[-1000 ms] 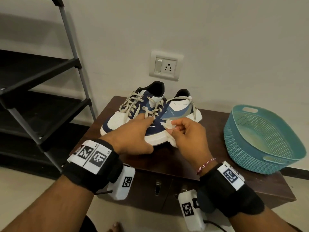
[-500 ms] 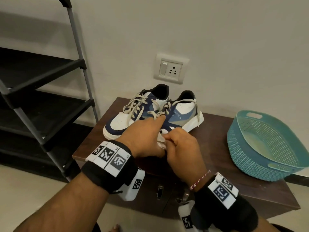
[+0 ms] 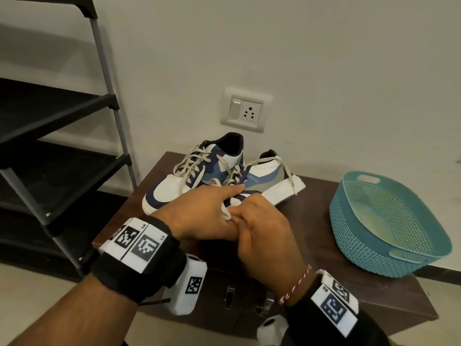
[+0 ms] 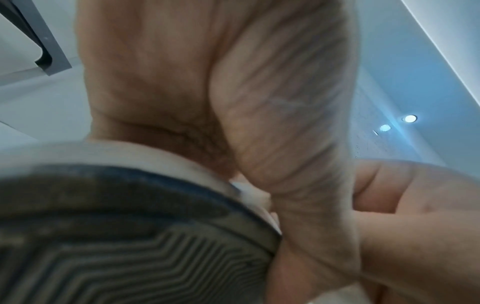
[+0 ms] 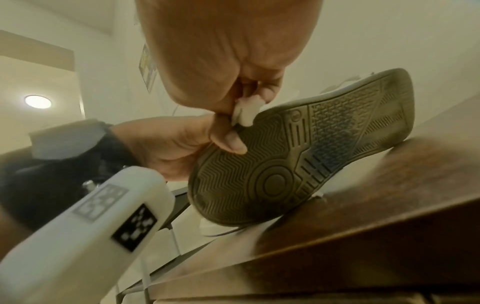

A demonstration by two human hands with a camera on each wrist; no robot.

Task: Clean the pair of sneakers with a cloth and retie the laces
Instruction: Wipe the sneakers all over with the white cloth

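Two blue-and-white sneakers with loose beige laces lie on a brown table [image 3: 324, 221]. The left sneaker [image 3: 169, 191] lies flat. My left hand [image 3: 207, 213] grips the front of the right sneaker [image 3: 272, 181], fingers over the top and thumb [image 5: 228, 142] under its sole [image 5: 298, 160]. The toe is tilted up while the heel rests on the table [image 5: 376, 205]. My right hand [image 3: 259, 228] pinches a small white cloth [image 3: 230, 208] against the sneaker's front edge; the cloth [image 5: 245, 113] touches the sole's rim. The sole [image 4: 103, 236] fills the left wrist view.
A teal plastic basket [image 3: 389, 221] stands on the table's right end. A black shelf rack [image 3: 62, 146] stands to the left of the table. A wall socket [image 3: 245, 111] is behind the sneakers. The table's near edge has drawers below.
My hands came together at the right sneaker's front. The left hand closed round it and tipped its toe up; the right hand brought the cloth down onto its edge.
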